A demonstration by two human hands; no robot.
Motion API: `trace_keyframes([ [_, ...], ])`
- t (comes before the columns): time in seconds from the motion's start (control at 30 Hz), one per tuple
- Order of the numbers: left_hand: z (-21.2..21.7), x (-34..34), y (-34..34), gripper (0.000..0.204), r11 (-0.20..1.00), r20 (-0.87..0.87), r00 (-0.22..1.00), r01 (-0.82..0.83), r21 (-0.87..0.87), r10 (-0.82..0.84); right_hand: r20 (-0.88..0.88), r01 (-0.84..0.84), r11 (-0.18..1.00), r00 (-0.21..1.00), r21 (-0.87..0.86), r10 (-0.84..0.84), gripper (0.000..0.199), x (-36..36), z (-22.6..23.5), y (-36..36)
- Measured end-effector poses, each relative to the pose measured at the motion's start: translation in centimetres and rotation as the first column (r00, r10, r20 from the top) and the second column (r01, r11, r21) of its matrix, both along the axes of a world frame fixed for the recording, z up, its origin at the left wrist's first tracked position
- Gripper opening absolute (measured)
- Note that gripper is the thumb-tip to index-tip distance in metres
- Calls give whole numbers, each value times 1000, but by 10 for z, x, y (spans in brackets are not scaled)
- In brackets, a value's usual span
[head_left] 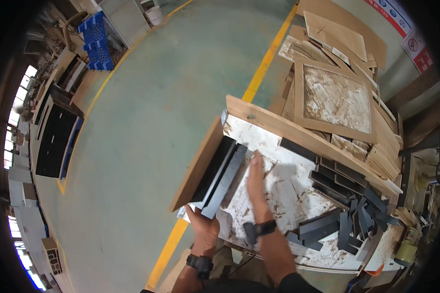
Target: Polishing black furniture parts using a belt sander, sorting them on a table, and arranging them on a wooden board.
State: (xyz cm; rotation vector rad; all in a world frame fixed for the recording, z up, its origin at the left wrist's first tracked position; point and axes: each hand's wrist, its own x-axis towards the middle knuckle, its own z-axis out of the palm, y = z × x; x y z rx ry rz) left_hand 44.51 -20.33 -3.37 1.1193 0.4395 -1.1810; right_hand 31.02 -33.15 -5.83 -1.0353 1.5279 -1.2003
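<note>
Several dark strips lie side by side in a bundle along the left wooden side board of a white worktable. At the bundle's near end, my left hand rests against the strip ends, its thumb spread away; the other fingers are partly hidden. My right hand is stretched out along the bundle's right side, fingers straight and pointing toward the far board. A narrow gap shows between it and the strips, and nothing is in its grip. I wear a dark band on each wrist.
Loose dark strips are heaped on the table's right part. A long wooden board edges its far side. Beyond stand stacked wooden panels. Green floor with yellow lines lies left, with a blue pallet far off.
</note>
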Motion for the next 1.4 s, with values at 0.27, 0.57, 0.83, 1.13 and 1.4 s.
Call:
trace_keyframes([
  [0.27, 1, -1, -26, 56, 987, -72, 997, 21, -158, -33, 249, -831, 536, 555, 145, 793, 75, -58, 10, -128],
  [0.57, -5, -5, -38, 52, 995, -15, 999, 44, -95, -45, 184, -848, 512, 529, 136, 828, 69, -54, 19, -114],
  [0.83, -30, 18, 15, 63, 951, 32, 970, 231, 206, -243, -123, -231, 970, 967, -74, 221, 26, -105, -1, -14],
  [1.13, -36, -133, 80, 31, 37, 401, -109, 940, 340, -909, -625, -142, 973, 747, 184, 227, 16, -278, 5, 281],
  [1.4, -34, -319, 35, 57, 31, 740, -671, 741, 671, 42, -846, 420, 887, 529, 192, -67, 32, -342, 17, 308],
])
